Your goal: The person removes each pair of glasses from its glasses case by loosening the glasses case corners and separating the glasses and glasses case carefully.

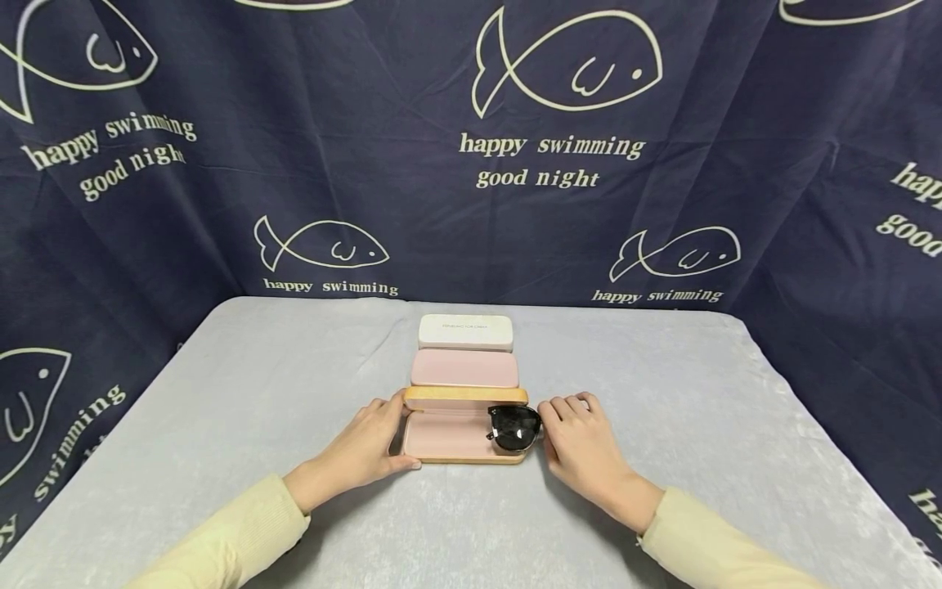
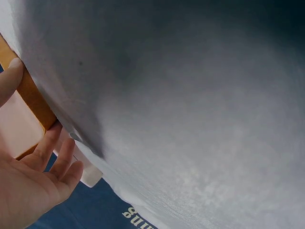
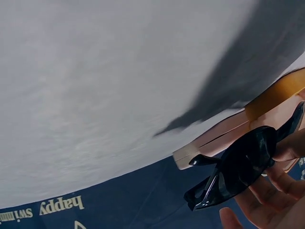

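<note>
An orange glasses case with a pink lining (image 1: 445, 435) lies with its lid raised on the table. My left hand (image 1: 361, 446) grips its left end, the thumb at the front edge and the fingers by the lid, as the left wrist view also shows. Over the case's right end, my right hand (image 1: 589, 450) pinches a pair of black sunglasses (image 1: 515, 428) between thumb and fingers. Dark lenses and frame show in the right wrist view, where the sunglasses (image 3: 245, 160) hang in front of the case (image 3: 276, 95).
Directly behind the orange case lies a closed pink case (image 1: 465, 368), and behind that a closed white case (image 1: 466, 330) with small lettering. A pale cloth covers the table (image 1: 243, 393). Dark blue fish-print curtains (image 1: 441, 237) surround it at the back and sides.
</note>
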A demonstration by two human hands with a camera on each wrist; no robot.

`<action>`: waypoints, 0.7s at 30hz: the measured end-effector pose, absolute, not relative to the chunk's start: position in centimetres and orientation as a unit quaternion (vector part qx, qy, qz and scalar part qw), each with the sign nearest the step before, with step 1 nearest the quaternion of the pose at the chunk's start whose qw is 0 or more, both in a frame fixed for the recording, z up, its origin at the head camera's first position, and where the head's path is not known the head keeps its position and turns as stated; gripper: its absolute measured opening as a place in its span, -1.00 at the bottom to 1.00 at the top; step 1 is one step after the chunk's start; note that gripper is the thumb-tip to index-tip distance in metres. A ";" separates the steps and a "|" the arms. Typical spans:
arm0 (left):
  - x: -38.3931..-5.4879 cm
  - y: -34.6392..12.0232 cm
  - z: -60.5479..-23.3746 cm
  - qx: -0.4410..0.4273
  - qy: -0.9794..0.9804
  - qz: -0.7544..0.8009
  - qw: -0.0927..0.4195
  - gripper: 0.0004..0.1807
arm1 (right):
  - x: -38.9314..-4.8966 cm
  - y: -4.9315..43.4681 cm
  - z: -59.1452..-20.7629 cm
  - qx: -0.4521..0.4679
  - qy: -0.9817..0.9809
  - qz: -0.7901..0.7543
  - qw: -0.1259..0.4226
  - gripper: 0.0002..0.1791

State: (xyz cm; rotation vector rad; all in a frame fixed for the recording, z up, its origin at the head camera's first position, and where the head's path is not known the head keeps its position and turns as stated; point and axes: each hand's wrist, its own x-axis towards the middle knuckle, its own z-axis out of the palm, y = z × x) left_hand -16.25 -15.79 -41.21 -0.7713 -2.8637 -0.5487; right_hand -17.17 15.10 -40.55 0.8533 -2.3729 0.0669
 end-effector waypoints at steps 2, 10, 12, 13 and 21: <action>-16.2 -15.8 -41.2 -0.256 -0.948 -0.179 0.064 0.04 | -17.2 15.4 -40.5 0.321 -0.898 0.028 0.301 -0.89; -16.2 -15.8 -41.2 -0.257 -0.947 -0.180 0.064 0.05 | -17.5 16.6 -41.0 0.312 -0.900 0.028 0.303 -0.87; -16.3 -15.8 -41.2 -0.257 -0.947 -0.180 0.064 0.05 | -17.5 16.9 -41.1 0.311 -0.900 0.028 0.305 -0.86; -16.3 -15.8 -41.3 -0.258 -0.947 -0.181 0.064 0.04 | -17.5 17.1 -41.1 0.310 -0.900 0.028 0.305 -0.85; -16.2 -15.8 -41.2 -0.255 -0.948 -0.182 0.061 0.03 | -17.6 18.2 -41.4 0.311 -0.899 0.031 0.306 -0.83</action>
